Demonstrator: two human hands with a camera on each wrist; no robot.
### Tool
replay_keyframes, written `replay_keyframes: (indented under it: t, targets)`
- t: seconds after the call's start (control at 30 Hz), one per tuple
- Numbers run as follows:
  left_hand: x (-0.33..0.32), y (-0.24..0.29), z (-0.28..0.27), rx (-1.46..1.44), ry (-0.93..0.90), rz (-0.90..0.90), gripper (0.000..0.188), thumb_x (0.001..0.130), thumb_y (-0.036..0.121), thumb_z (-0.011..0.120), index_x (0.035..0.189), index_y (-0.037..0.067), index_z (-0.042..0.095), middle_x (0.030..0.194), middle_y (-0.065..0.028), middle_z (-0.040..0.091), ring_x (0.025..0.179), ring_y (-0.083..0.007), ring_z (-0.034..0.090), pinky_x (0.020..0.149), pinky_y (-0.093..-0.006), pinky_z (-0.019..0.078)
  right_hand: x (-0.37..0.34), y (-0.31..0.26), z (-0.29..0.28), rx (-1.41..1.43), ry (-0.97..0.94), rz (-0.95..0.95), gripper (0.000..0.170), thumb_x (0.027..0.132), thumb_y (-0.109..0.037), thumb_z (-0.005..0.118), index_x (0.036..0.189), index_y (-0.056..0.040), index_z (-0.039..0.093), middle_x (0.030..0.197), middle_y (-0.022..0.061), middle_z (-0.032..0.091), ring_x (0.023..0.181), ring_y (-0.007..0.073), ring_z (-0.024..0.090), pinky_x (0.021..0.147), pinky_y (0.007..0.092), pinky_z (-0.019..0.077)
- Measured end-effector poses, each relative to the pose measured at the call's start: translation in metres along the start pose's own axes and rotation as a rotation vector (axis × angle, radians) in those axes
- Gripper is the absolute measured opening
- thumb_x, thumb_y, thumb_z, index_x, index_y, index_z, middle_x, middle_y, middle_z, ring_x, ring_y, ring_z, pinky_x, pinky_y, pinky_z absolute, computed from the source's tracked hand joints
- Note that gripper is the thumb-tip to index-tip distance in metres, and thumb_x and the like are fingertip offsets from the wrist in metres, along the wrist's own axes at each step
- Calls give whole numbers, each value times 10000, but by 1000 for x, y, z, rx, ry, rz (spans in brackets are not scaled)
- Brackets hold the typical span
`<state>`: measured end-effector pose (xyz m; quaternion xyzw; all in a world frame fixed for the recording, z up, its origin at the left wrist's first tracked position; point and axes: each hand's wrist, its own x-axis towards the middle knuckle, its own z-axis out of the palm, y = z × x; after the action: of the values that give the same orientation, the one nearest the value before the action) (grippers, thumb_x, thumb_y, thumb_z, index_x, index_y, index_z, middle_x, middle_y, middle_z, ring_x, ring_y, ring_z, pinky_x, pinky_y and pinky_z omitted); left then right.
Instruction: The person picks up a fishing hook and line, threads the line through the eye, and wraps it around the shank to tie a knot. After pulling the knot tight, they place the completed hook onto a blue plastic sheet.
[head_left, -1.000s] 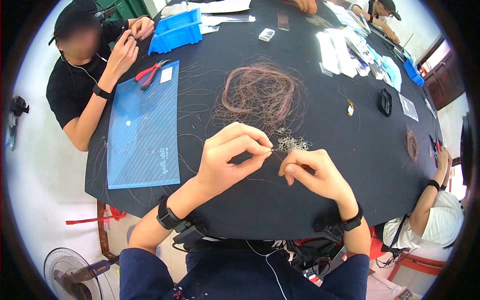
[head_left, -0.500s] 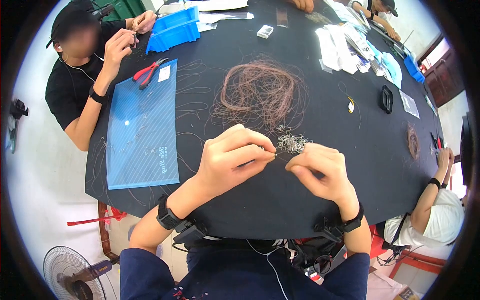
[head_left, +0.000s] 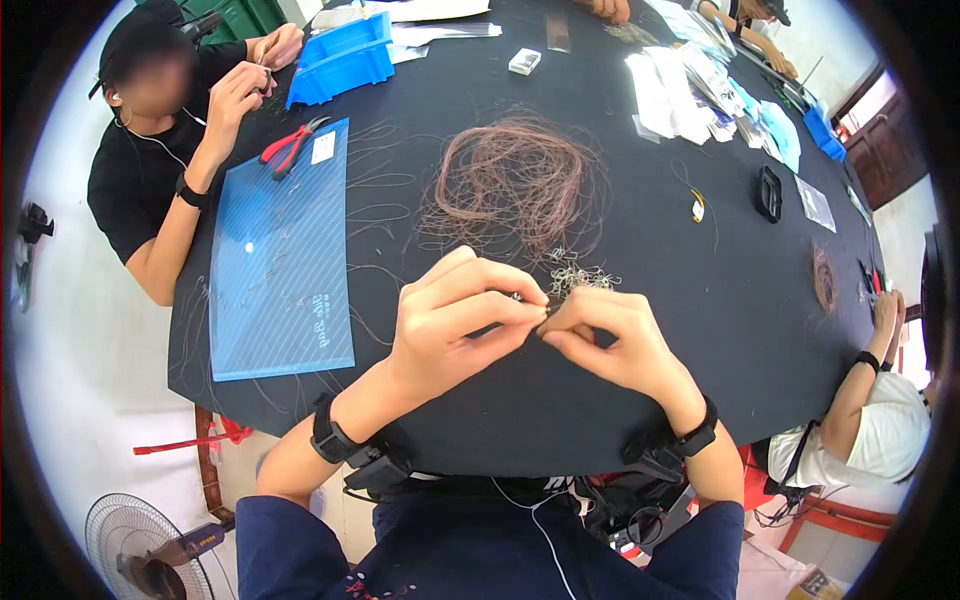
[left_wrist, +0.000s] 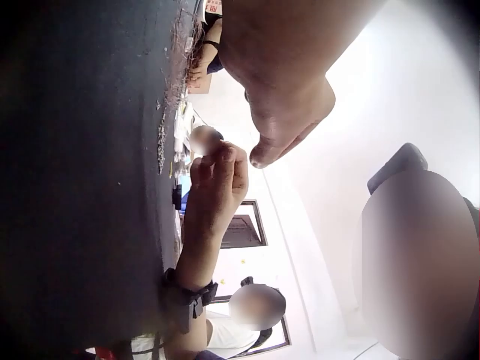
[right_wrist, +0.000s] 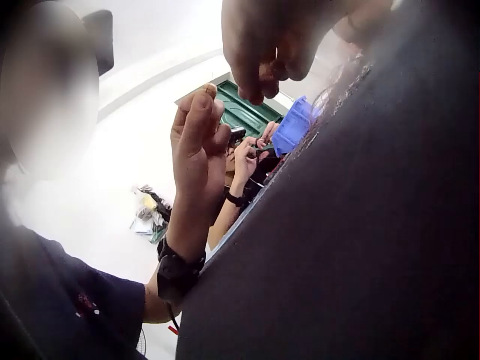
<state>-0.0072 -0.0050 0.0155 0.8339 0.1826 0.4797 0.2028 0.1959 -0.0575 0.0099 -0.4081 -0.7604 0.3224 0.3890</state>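
Left hand point(head_left: 445, 325): thumb and forefinger pinching a tiny piece point(head_left: 546, 311), too small to identify. Right hand point(head_left: 630, 345): fingers curled alongside; whether anything is gripped cannot be told. Beyond both, on the black table point(head_left: 480, 420): a loose coil of fine brown thread point(head_left: 470, 200); nearer, a small heap of silvery wire bits point(head_left: 582, 278).

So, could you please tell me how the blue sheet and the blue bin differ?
The blue sheet lies flat, while the blue bin has raised walls. The sheet shows diagonal stripes and pale lettering; the bin shows neither. The sheet is nearer the head camera than the bin. Both are blue and rest on the black table.
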Motion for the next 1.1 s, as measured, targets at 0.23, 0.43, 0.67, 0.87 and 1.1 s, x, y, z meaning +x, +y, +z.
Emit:
replay_keyframes:
  t: [0.23, 0.43, 0.67, 0.87, 1.1]
  targets:
    - [-2, 0, 6, 209, -24, 86, 209, 596, 13, 755, 763, 89, 655, 861, 21, 642, 641, -137, 505, 506, -239, 415, 2, -18, -5, -80, 8, -114, 89, 763, -22, 684, 834, -48, 637, 698, 41, 571, 535, 169, 512, 479, 277, 399]
    - [-5, 6, 10, 173, -132, 127, 184, 616, 46, 747, 764, 100, 653, 868, 29, 624, 649, -130, 502, 493, -238, 432, 2, -9, -13, -134, 163, -74, 91, 764, -2, 676, 836, -35, 633, 675, 41, 533, 488, 121, 417, 451, 267, 322]
    - [-7, 4, 12, 97, -59, 121, 209, 615, 57, 786, 795, 107, 692, 836, 7, 666, 618, -116, 500, 510, -236, 378, 2, 3, -11, -129, 190, 22, 79, 789, -12, 669, 853, -36, 631, 653, 34, 483, 470, 94, 342, 448, 262, 283]
    - [-5, 5, 7, 91, 12, 104, 229, 608, 19, 789, 798, 104, 694, 845, -14, 672, 609, -119, 481, 514, -237, 353, 1, 0, -9, -102, 69, 94, 69, 789, -48, 678, 841, -43, 632, 654, 36, 510, 475, 115, 374, 455, 270, 315]
    - [-4, -2, 5, 142, 53, 95, 240, 602, 6, 791, 801, 101, 696, 840, -19, 668, 613, -124, 477, 507, -240, 341, 1, -15, -10, -57, -114, -29, 79, 760, -69, 700, 815, -65, 643, 708, 52, 613, 598, 183, 590, 510, 294, 440]
